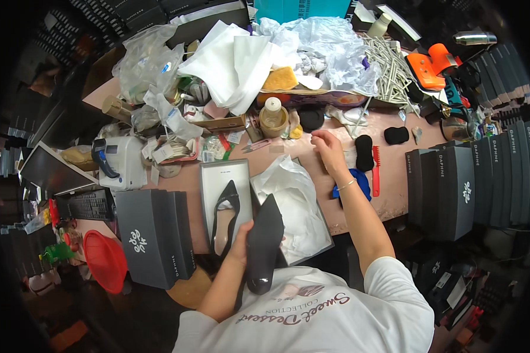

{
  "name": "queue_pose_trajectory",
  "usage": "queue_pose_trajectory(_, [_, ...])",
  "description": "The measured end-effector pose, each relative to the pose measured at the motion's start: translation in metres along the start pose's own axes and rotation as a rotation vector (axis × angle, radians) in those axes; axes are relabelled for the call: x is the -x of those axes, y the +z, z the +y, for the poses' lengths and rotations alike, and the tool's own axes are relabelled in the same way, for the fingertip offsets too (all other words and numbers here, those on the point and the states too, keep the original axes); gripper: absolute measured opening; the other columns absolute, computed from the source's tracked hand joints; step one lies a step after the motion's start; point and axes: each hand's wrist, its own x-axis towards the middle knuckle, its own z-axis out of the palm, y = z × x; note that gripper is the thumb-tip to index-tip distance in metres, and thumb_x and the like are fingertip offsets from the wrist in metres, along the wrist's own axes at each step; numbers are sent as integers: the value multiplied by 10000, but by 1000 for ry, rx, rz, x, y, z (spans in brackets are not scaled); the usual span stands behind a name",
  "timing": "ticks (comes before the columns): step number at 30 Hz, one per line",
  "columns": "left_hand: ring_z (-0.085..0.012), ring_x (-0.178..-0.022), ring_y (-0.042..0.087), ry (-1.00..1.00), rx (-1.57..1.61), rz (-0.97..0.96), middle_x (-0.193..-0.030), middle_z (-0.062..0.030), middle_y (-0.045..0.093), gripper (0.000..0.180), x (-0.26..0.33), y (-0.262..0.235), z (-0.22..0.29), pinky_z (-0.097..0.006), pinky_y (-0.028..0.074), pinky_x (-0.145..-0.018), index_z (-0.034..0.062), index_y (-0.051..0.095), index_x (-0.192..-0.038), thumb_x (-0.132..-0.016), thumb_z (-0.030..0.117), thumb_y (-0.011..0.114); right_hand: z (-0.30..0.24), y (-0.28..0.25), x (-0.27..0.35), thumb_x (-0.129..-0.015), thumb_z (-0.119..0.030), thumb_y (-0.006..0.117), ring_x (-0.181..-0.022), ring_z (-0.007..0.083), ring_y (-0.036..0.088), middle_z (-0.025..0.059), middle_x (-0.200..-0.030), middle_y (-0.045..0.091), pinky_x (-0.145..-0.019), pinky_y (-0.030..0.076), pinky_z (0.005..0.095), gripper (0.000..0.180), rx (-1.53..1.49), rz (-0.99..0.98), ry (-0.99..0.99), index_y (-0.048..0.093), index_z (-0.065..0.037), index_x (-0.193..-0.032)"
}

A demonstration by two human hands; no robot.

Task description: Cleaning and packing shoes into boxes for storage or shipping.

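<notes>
My left hand [240, 242] is closed around the side of a black pointed shoe [265, 238], held toe away from me above the front of the table. Its matching black shoe [224, 220], with a beige insole, lies to the left in a shallow grey box part [209, 176]. Behind the held shoe is an open shoebox [321, 226] with crumpled white tissue paper [291, 197]. My right hand [331, 154] reaches over the table, fingers apart and apparently holding nothing. Nearest to it are a black round pad [311, 119] and a small yellow sponge piece [296, 132].
To the right lie a black oblong brush or pad [364, 153], a red brush [376, 170] and a blue cloth [359, 183]. Closed dark shoeboxes stand at the left [150, 235] and right [453, 191]. Behind are a bottle in a cup [273, 120], heaped plastic wrap and an orange tape dispenser [427, 70].
</notes>
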Motion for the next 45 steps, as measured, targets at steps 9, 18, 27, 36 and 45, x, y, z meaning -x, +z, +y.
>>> queue_pose_trajectory(9, [-348, -981, 626, 38, -105, 89, -1176, -237, 567, 711, 22, 3, -12, -427, 538, -847, -38, 425, -1309, -851, 500, 504, 53, 43, -77, -839, -177, 623, -683, 194, 649, 124, -762, 669, -627, 500, 305, 220, 712, 88, -292, 669, -29, -995])
queue_pose_trajectory(18, [-336, -978, 628, 111, 60, 0, -1101, -210, 600, 662, 36, 4, 14, -434, 543, -849, -40, 465, -1262, -869, 493, 480, -33, 30, 50, -889, -102, 625, -881, 120, 609, 22, -1030, 627, -773, 512, 276, 331, -693, -56, 307, 527, -64, -1203])
queue_pose_trajectory(27, [-291, -930, 661, 68, -162, -24, -1111, -192, 622, 685, 9, 24, 22, -399, 559, -810, 1, 473, -1282, -880, 555, 442, -94, 58, 203, -831, -86, 684, -981, 154, 586, 96, -1064, 589, -767, 473, 275, 178, 125, -253, -131, 564, -1, -930])
queue_pose_trajectory(36, [-291, -885, 665, 50, -149, 15, -1057, -194, 635, 628, 8, 9, 21, -387, 558, -812, -14, 510, -1226, -893, 515, 450, -107, 59, 173, -831, -139, 631, -815, 288, 573, 141, -893, 552, -733, 455, 368, 185, 477, -366, -239, 581, -3, -947])
queue_pose_trajectory(45, [-250, -860, 646, 136, 19, 76, -1000, -169, 640, 535, 17, 19, 38, -365, 532, -802, 2, 529, -1171, -913, 467, 476, -128, 78, -26, -776, -80, 651, -856, 298, 592, 116, -959, 575, -726, 494, 369, 311, 688, -46, -734, 655, -110, -1086])
